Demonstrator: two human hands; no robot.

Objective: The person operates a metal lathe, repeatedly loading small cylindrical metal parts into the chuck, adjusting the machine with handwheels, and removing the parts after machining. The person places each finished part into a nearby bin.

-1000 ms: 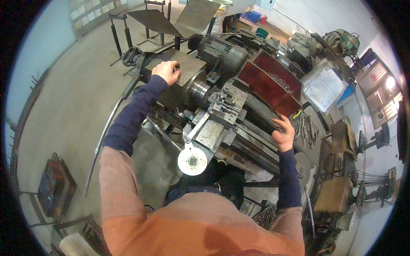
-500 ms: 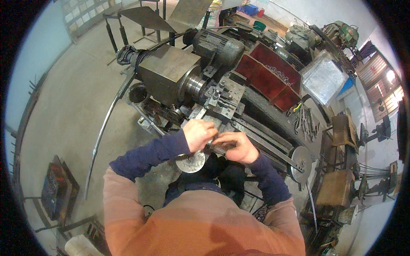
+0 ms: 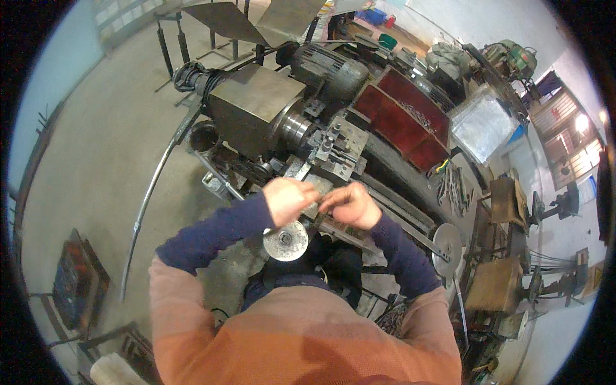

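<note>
My left hand [image 3: 287, 201] and my right hand [image 3: 353, 205] hover close together over the near end of a small lathe's cross slide [image 3: 317, 186]. Fingers on both are bent inward and pressed together, with the tips facing each other across a narrow gap. Anything small between them is too blurred and hidden to name. Just below my left wrist sits a round metal handwheel [image 3: 286, 241]. Beyond the hands stands the tool post [image 3: 333, 146] with its upright bolts, beside the shiny spindle nose [image 3: 296, 130] of the box-shaped headstock [image 3: 256, 93].
A ribbed motor [image 3: 330, 69] and a red divided tray [image 3: 401, 119] with metal bits lie behind the lathe. Wrenches [image 3: 454, 186] rest at the right, near a round disc wheel [image 3: 447, 250]. A long metal lever [image 3: 146, 208] slants down on the left.
My hands have drawn slightly apart, the left shifting a little left and my right hand lifting slightly. More of the handwheel and cross slide now shows.
</note>
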